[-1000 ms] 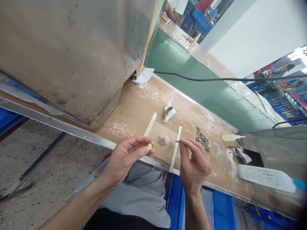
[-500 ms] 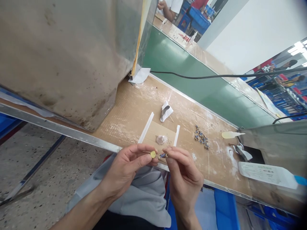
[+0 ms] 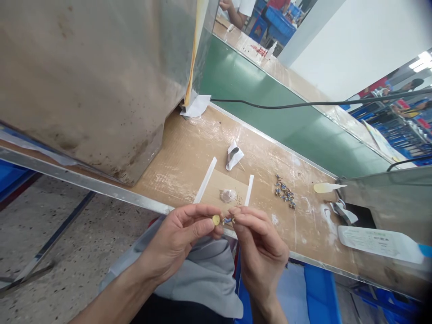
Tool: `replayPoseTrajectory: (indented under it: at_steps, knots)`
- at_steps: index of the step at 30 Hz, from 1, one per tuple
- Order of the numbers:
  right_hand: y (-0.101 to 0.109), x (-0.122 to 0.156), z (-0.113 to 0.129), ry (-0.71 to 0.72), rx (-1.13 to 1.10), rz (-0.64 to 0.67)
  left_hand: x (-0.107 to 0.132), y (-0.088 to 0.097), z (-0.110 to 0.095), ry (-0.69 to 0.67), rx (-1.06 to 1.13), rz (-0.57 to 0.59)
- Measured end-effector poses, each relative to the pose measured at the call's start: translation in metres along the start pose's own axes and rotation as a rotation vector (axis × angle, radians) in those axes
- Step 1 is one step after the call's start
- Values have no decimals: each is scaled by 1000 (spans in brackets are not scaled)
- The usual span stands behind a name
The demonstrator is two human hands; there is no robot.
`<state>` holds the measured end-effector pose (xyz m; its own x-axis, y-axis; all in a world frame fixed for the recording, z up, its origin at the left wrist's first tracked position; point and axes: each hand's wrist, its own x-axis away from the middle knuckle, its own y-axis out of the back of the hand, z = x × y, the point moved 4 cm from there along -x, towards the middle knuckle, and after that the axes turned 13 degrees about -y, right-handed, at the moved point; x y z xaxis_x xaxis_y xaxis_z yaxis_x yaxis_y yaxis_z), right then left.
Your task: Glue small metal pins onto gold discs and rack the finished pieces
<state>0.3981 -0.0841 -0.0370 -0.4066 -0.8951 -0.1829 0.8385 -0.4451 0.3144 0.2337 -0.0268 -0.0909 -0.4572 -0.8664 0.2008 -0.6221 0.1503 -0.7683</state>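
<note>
1. As the head view shows it, the left hand point(image 3: 182, 234) has its grip closed on a yellow disc point(image 3: 216, 220), pinched between thumb and forefinger just off the near edge of the surface point(image 3: 189, 153).
2. The right hand point(image 3: 259, 252) has its grip pinched shut on a tiny blue part point(image 3: 228, 220), held just beside the disc; contact cannot be confirmed.
3. On the surface beyond the hands, a clear cap point(image 3: 228, 195) lies between two white strips point(image 3: 205, 180).
4. A heap of small parts point(image 3: 285, 193) lies to the right, well apart from both hands.
5. A metal housing point(image 3: 101, 81) stands on the left. A black cable point(image 3: 303, 104) crosses the green belt point(image 3: 270, 126) behind.
</note>
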Motion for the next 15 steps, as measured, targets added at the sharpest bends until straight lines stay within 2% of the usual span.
replayPoseTrajectory:
  at_steps: [6, 15]
  knots:
    - [-1, -1, 2, 23, 12, 13, -3, -2, 1, 6, 65, -36]
    - [-4, 0, 4, 22, 13, 14, 0, -5, 2, -1, 11, -42]
